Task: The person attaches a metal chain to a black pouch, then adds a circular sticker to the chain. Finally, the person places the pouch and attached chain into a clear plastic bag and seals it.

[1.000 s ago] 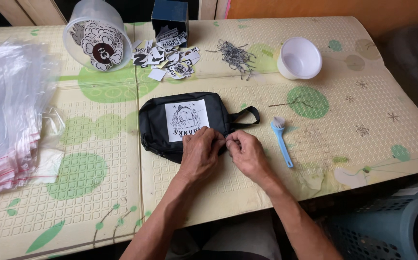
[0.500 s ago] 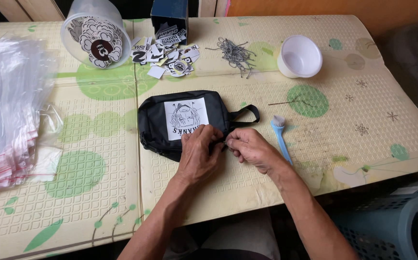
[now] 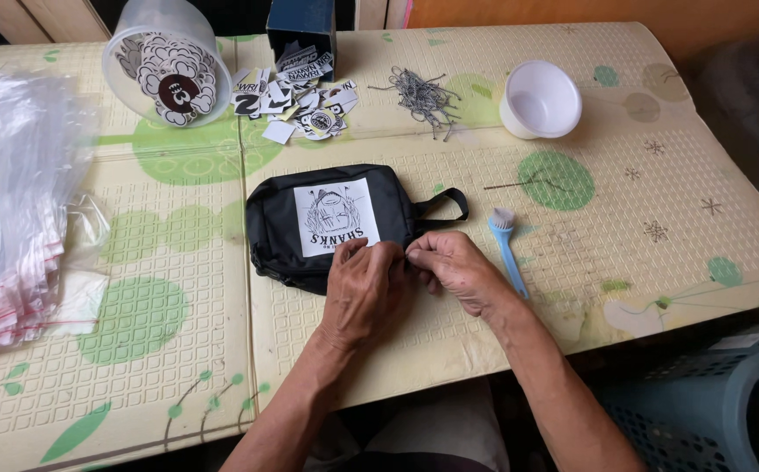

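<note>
My left hand and right hand pinched together on the near edge of the black pouch, I see a blue brush just beside, white bowl well apart.

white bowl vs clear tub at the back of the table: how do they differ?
The white bowl is opaque and stands upright, mouth up; the clear tub is see-through and lies tipped on its side. The bowl looks empty; the tub holds round stickers. The bowl is the smaller one. Both are round plastic containers on the mat, away from the hands.
</note>
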